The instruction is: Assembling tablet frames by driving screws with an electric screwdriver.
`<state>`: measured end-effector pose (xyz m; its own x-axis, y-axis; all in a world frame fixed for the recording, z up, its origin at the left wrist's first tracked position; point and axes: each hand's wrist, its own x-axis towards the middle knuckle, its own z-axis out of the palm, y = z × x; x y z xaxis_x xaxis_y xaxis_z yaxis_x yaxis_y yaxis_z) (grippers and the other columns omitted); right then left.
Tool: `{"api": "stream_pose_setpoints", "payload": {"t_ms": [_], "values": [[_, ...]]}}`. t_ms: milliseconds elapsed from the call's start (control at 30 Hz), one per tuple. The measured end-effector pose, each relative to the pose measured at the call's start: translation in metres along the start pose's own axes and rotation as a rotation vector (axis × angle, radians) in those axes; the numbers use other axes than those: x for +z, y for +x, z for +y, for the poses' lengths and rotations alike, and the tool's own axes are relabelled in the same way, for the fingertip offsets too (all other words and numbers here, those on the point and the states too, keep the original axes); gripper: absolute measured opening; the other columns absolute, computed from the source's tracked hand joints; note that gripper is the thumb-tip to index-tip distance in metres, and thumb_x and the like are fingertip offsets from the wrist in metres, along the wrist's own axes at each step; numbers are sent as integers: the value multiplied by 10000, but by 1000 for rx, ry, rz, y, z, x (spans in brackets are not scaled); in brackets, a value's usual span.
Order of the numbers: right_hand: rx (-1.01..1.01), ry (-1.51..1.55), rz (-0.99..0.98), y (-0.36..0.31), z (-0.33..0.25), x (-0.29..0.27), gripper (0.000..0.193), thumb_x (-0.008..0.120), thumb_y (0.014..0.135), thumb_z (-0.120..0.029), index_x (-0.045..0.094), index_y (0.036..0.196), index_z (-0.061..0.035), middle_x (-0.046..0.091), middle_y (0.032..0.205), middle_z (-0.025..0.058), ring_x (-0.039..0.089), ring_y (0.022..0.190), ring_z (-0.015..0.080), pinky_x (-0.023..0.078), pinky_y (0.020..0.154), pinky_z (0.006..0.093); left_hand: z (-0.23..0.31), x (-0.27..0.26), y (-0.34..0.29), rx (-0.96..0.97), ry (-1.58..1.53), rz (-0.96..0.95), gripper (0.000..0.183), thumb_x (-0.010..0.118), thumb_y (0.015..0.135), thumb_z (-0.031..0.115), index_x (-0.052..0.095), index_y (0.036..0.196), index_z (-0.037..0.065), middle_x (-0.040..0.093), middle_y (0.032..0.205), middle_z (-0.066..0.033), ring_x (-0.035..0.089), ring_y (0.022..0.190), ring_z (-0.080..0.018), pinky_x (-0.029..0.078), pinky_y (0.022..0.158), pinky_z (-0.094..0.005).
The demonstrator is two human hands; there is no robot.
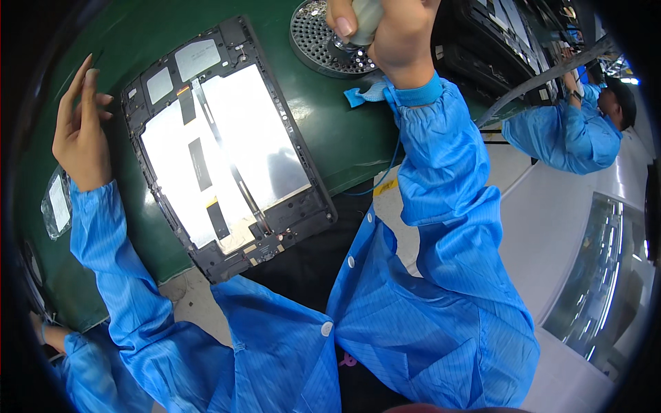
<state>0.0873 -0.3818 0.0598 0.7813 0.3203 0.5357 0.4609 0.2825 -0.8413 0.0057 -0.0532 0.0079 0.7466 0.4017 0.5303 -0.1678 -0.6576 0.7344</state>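
My right hand (406, 34) is closed around the pale grey-green rounded body of an electric screwdriver (367, 20), cut off by the top edge. The tool's lower end is over a round, perforated screw tray (297, 43) with small shiny screws in it. My left hand (84, 134) hovers open, fingers stretched out, at the left side of an opened tablet (258, 138). Bright silver panels, dark flex strips and a black frame show on the tablet, which lies tilted on the green mat, its lower end toward me.
A clear plastic bag with a white label (60, 199) lies left of the tablet on the green mat (330, 131). Black trays (475, 48) stand at the upper right, with a grey cable (537, 79) crossing nearby. Blue-sleeved people (568, 134) sit at right and lower left (89, 372).
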Motion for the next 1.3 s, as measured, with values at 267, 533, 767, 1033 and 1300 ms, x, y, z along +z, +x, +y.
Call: {"api": "stream_pose_setpoints", "payload": {"t_ms": [267,533,767,1033,1300], "values": [[75,27,129,-3,-9,13,226,624,920,-110,655,1031,83,675,735,114,509,426,105,406,424,245,2,0,0,-127,-103,-14,303,662,975,229,692,1248,102,717,997,-66,642,783,-77,506,665,-222],[102,21,118,-3,-4,6,289,626,898,-122,644,1069,110,694,820,169,518,432,113,420,431,245,7,-1,3,-205,-300,-52,329,677,957,165,664,1235,-10,703,1118,-113,647,821,-119,497,672,-222],[10,50,94,3,-7,14,304,592,901,-126,632,1076,119,687,828,206,523,430,128,429,448,246,3,-11,4,-261,-380,-157,311,692,945,178,696,1193,-9,681,914,-61,567,721,-80,436,616,-205],[64,122,-63,39,-19,78,346,542,930,-191,621,1081,110,679,780,190,510,407,137,438,414,267,5,-22,13,-251,-297,-572,270,720,906,255,764,1044,27,547,716,35,443,637,-48,312,563,-217],[-11,250,-164,72,-1,165,252,606,939,-178,670,965,65,695,840,145,553,451,134,416,389,252,-5,-17,17,-271,-311,-581,235,754,874,253,790,1018,70,685,771,9,516,641,-64,366,539,-223]]}}
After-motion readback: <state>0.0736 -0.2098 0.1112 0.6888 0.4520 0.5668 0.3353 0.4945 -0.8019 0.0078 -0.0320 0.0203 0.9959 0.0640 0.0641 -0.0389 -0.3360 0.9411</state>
